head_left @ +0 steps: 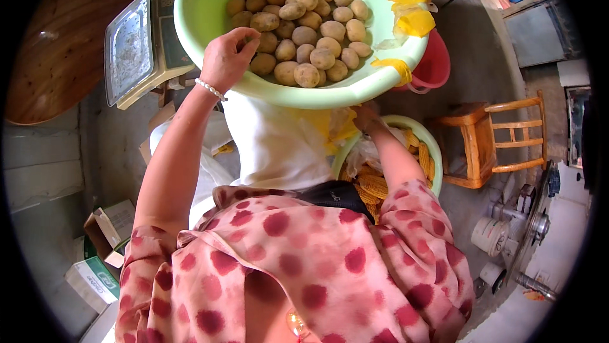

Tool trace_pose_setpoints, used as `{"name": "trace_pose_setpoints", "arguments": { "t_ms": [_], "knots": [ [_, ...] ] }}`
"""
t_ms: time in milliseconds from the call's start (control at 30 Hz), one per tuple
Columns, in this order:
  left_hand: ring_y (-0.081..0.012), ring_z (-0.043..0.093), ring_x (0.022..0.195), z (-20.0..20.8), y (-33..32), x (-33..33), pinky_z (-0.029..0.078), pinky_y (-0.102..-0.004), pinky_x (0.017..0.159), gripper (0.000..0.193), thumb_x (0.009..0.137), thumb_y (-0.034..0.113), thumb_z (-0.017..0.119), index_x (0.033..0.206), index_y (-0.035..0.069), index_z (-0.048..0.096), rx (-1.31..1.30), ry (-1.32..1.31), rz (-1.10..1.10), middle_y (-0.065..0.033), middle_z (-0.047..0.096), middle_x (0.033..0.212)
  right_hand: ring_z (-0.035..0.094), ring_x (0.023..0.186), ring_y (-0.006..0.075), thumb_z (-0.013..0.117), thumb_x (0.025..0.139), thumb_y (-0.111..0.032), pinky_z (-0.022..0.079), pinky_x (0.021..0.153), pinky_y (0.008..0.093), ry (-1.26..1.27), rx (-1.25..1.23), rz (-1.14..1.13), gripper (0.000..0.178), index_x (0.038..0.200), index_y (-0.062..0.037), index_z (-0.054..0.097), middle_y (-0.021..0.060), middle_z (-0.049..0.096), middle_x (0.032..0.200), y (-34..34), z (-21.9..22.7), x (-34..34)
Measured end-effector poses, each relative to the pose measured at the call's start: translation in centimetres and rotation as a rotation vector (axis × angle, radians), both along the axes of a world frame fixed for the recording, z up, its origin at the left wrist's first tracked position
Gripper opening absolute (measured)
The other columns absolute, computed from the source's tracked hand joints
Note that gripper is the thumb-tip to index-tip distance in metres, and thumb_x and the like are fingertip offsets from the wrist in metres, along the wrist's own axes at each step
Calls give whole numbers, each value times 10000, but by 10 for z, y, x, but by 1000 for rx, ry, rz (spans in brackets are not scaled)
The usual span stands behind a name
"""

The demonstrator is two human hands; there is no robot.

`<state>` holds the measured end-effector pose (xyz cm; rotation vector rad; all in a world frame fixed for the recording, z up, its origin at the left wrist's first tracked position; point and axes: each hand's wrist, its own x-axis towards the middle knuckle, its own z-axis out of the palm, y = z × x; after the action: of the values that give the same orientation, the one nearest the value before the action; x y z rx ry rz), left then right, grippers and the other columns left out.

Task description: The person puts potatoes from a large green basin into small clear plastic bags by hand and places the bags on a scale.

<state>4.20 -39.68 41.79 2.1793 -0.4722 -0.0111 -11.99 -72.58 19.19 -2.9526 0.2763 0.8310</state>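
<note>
A large pale green basin (279, 93) full of brown potatoes (304, 35) stands in front of me. My left hand (229, 57), with a beaded bracelet at the wrist, is over the basin's near left rim. Its fingers are curled closed beside the nearest potatoes; whatever they may hold is hidden. My right hand (368, 118) reaches below the basin's near right rim, close to a yellow plastic sheet (340, 128). The rim and shadow hide its fingers. Yellow tape-like pieces (415, 24) stick to the basin's right rim.
Below my right forearm, a green tub (438, 152) holds corn cobs (373, 184) and clear plastic. A scale (130, 51) stands left of the basin. At right are a pink bucket (434, 64) and a wooden chair (472, 143). Boxes (95, 279) lie at lower left.
</note>
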Motion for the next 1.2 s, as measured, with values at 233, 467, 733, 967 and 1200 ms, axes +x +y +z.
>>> {"name": "trace_pose_setpoints", "arguments": {
  "t_ms": [233,467,733,967,1200],
  "knots": [
    [-132,467,498,-6,3,2,400,-280,500,165,804,166,625,921,53,655,-45,-16,-7,-55,554,578,444,1156,281,561,795,-226,379,949,391,2,-140,4,442,1213,-91,517,132,459,1267,15,-12,31],
    [-129,470,496,-3,-1,0,401,-277,496,152,805,168,626,908,60,657,-26,-35,6,-57,560,582,543,1042,278,590,801,-236,435,876,391,-532,255,-276,396,1149,-49,557,105,578,1138,-31,-40,27],
    [-149,490,501,-2,1,-2,415,-286,512,156,805,201,615,903,89,664,-16,-30,17,-68,558,583,602,711,157,607,748,31,490,623,268,-409,1638,-898,196,943,25,625,102,633,860,8,71,-10],
    [-99,581,726,2,2,-26,501,-244,671,281,783,123,683,1034,17,612,-453,255,-251,-40,643,860,579,591,125,551,779,69,459,482,222,-152,1640,-414,164,916,42,637,115,628,818,49,183,-27],
    [-240,598,898,38,-13,-97,480,-313,770,476,733,210,716,1146,58,535,-338,67,-704,-138,618,973,558,587,126,495,820,74,444,499,213,-381,1807,-44,149,888,46,625,102,604,768,108,287,10]
  ]
}}
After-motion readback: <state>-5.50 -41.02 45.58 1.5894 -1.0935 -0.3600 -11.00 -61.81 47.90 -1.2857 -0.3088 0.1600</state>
